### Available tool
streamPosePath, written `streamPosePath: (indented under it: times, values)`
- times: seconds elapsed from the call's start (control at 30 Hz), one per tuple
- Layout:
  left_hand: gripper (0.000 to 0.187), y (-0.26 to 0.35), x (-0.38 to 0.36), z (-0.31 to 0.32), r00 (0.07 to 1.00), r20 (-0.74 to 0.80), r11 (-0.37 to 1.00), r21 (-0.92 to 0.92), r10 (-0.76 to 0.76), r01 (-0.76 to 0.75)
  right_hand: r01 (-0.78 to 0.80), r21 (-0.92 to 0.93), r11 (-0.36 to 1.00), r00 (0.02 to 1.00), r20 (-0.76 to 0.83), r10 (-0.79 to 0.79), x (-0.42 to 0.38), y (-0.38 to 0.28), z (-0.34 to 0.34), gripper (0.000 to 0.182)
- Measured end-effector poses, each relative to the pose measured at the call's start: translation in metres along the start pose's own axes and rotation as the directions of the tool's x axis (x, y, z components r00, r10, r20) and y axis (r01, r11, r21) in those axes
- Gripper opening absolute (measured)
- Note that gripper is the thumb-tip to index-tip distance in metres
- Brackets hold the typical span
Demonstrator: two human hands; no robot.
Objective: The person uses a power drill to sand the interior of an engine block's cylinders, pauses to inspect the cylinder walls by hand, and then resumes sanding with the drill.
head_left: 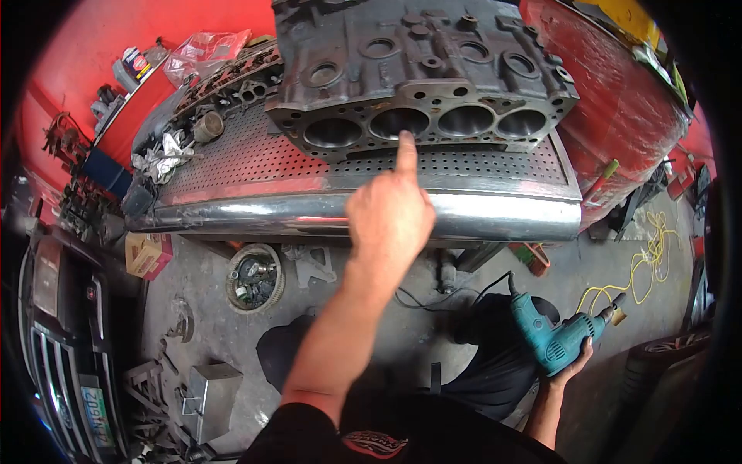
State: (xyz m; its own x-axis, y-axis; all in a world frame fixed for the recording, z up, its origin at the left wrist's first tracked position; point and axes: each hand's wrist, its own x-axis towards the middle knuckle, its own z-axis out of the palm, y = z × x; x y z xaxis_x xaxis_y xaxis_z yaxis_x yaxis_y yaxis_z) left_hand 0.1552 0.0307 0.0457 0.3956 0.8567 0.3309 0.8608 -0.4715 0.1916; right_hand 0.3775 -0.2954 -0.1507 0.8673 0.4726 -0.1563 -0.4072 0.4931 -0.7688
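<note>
My left hand (392, 210) reaches forward with its index finger stretched out and the other fingers curled, holding nothing. Its fingertip is right at the lower rim of a cylinder bore (399, 122), second from the left in the grey engine block (352, 73). The block lies with its row of round bores facing me, on a perforated metal bench top (232, 158). Low at the right, my right hand (574, 367) is wrapped round a teal power drill (553, 338). Its chuck points up and to the right, with a dark attachment (619, 300) in it.
A cylinder head (239, 85) and crumpled foil (166, 155) lie at the bench's left. A basket of parts (256, 280), a cardboard box (148, 255) and a metal box (212, 400) stand below. A yellow cord (640, 290) trails across the floor at right. A vehicle front (69, 340) borders the left.
</note>
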Motion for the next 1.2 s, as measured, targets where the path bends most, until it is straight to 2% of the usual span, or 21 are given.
streamPosePath:
  times: [0.1,0.17,0.2,0.3,0.4,0.53,0.67,0.77,0.8,0.83,0.9,0.93,0.97,1.0,1.03,1.07,1.1,1.13,1.2]
  values:
    - [0.063,-0.016,0.018,-0.001,0.994,0.032,0.915,0.387,0.109,-0.112,-0.025,0.021,0.999,1.000,-0.009,0.025,-0.001,-0.002,-0.002,0.064]
    - [0.057,-0.025,0.028,-0.004,0.982,0.016,0.826,0.538,0.188,-0.167,-0.049,0.042,0.998,0.999,-0.007,0.049,0.000,-0.003,-0.005,0.064]
    - [0.053,-0.025,0.032,-0.009,0.981,0.056,0.803,0.566,0.184,-0.183,-0.051,0.065,0.997,0.998,-0.028,0.053,-0.001,-0.003,-0.003,0.064]
    - [0.055,-0.025,0.035,-0.009,0.967,0.103,0.673,0.700,0.234,-0.238,-0.056,0.088,0.995,0.997,-0.050,0.060,-0.003,-0.003,0.004,0.064]
    - [0.060,-0.029,0.022,-0.019,0.953,0.104,0.722,0.631,0.285,-0.284,-0.061,0.081,0.995,0.997,-0.037,0.064,-0.001,0.000,-0.005,0.065]
    - [0.057,-0.034,0.014,-0.023,0.953,0.107,0.658,0.701,0.284,-0.275,-0.059,0.062,0.996,0.997,-0.036,0.061,-0.001,-0.003,-0.007,0.066]
    - [0.055,-0.037,0.028,-0.016,0.950,0.029,0.679,0.693,0.312,-0.244,-0.034,0.050,0.998,0.999,-0.002,0.034,-0.002,-0.003,-0.002,0.066]
    - [0.051,-0.032,0.003,-0.023,0.933,0.046,0.693,0.656,0.358,-0.299,-0.006,0.003,1.000,1.000,0.013,0.006,0.000,0.000,-0.012,0.067]
    - [0.048,-0.032,-0.016,-0.033,0.882,0.132,0.682,0.586,0.452,-0.437,-0.009,-0.026,1.000,1.000,0.027,0.009,-0.003,-0.003,-0.013,0.068]
    - [0.044,-0.036,-0.036,-0.018,0.872,0.114,0.786,0.389,0.476,-0.480,-0.011,-0.052,0.999,0.999,0.042,0.013,-0.005,-0.005,-0.012,0.068]
    - [0.045,-0.028,-0.087,-0.014,0.824,0.048,0.820,0.081,0.564,-0.566,-0.053,-0.064,0.997,0.995,0.084,0.059,-0.016,-0.008,0.003,0.071]
    - [0.050,-0.027,-0.112,-0.009,0.806,0.103,0.813,-0.076,0.583,-0.578,-0.082,-0.109,0.991,0.973,0.206,0.103,-0.021,-0.009,0.007,0.073]
    - [0.063,-0.030,-0.139,0.008,0.801,0.070,0.778,-0.303,0.594,-0.550,-0.106,-0.155,0.982,0.936,0.318,0.151,-0.025,-0.010,0.012,0.076]
    - [0.076,-0.029,-0.164,0.015,0.816,0.065,0.746,-0.453,0.574,-0.488,-0.178,-0.196,0.964,0.934,0.275,0.228,-0.042,-0.011,0.037,0.084]
    - [0.083,-0.031,-0.187,0.020,0.818,0.106,0.722,-0.543,0.565,-0.428,-0.169,-0.276,0.946,0.914,0.316,0.255,-0.046,0.000,0.038,0.087]
    - [0.085,-0.032,-0.204,0.016,0.850,0.096,0.739,-0.550,0.518,-0.389,-0.144,-0.364,0.920,0.908,0.320,0.269,-0.067,-0.007,0.092,0.090]
    - [0.087,-0.035,-0.218,0.010,0.877,0.089,0.752,-0.559,0.472,-0.348,-0.169,-0.405,0.898,0.891,0.328,0.316,-0.076,0.003,0.109,0.088]
    - [0.091,-0.041,-0.228,0.003,0.908,0.152,0.831,-0.484,0.390,-0.276,-0.142,-0.475,0.868,0.844,0.400,0.357,-0.081,0.007,0.134,0.086]
    - [0.088,-0.059,-0.242,0.002,0.960,0.094,0.935,-0.270,0.264,-0.231,-0.205,-0.480,0.853,0.695,0.542,0.472,-0.090,0.020,0.178,0.067]
